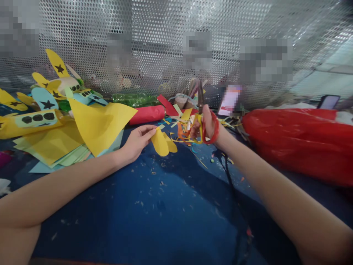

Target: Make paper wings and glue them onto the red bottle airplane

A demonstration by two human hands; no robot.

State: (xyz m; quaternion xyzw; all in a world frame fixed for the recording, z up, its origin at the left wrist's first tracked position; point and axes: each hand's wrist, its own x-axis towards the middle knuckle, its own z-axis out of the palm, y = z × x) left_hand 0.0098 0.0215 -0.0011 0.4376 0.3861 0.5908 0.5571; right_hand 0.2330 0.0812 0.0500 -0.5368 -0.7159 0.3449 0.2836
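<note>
My left hand [137, 140] pinches a small yellow paper cut-out [163, 144] with rounded lobes just above the blue table cover [154, 206]. My right hand [207, 124] grips a pair of scissors [203, 121] with red and yellow handles, blades pointing up and away. The two hands are a short distance apart, with the scissors to the right of the cut-out and not touching it.
Yellow and green paper sheets [68, 143] and paper planes with black stars [52, 92] lie at the left. A red roll [147, 114], green bottles [138, 99] and paper scraps [182, 129] sit behind. A red plastic bag [298, 140] fills the right. A perforated metal screen [165, 44] stands behind.
</note>
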